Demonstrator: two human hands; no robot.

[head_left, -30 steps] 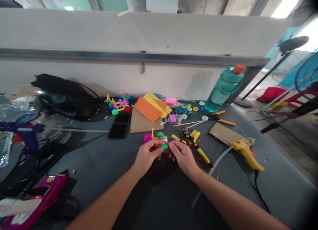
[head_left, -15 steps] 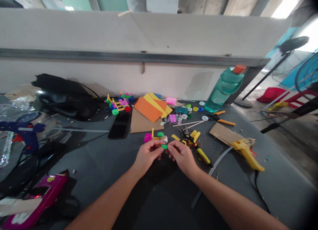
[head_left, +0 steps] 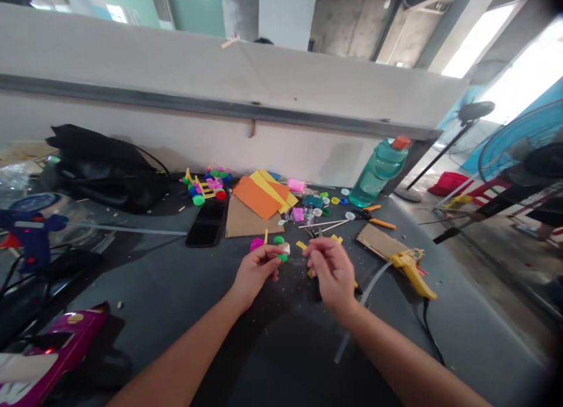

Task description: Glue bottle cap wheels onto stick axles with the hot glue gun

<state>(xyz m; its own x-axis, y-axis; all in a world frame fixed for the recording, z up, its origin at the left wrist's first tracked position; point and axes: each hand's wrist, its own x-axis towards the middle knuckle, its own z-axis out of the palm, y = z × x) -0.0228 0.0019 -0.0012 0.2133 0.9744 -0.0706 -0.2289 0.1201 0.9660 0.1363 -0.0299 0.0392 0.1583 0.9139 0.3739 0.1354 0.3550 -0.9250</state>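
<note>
A long gray table (head_left: 145,319) fills the picture, and its far edge runs along a pale wall (head_left: 220,122). Its right edge drops off to a concrete floor (head_left: 479,278). A wide dark part of the table lies near the person, and both arms reach over it from the near side. On the far left sit a black bag (head_left: 103,166) and a blue glue gun (head_left: 33,234). On the far right stand a green water bottle (head_left: 376,175) with an orange cap and a yellow glue gun (head_left: 411,272). A black phone (head_left: 206,222) lies beside a brown card (head_left: 250,222) with orange paper (head_left: 255,197) on it. In the middle, the left hand (head_left: 255,272) is at a small toy (head_left: 268,244), just near the card. The toy's long side points left to right, with pink at its left end and a green cap (head_left: 282,257) at its right end. The left fingers (head_left: 270,255) curl in and pinch it. The right hand (head_left: 332,272) is up beside it, not touching, its fingers (head_left: 319,251) spread a little. The writing on the pink box (head_left: 73,336) at near left is too small to read.
</note>
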